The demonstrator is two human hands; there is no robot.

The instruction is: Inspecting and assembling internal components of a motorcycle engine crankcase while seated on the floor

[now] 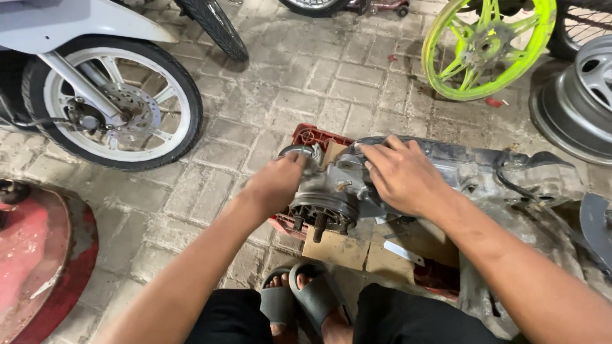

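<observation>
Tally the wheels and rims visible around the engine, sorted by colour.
White-spoked wheel with tyre, on the scooter: 1
Neon green rim: 1
Grey bare rim: 1
Partly cropped wheels at the top edge, colour unclear:: 3
Total: 6

Both hands, left and right, rest on the grey engine.

1. The bare left forearm reaches forward from the lower left, wrist straight.
2. The left hand (275, 183) is curled, fingers closed and knuckles up, thumb side toward the right hand.
3. The bare right forearm comes in from the lower right, angled up and leftward.
4. The right hand (403, 175) lies palm down, fingers spread slightly and pointing left, fingertips (364, 151) bent downward.
5. The two hands are near each other, not touching.
</observation>
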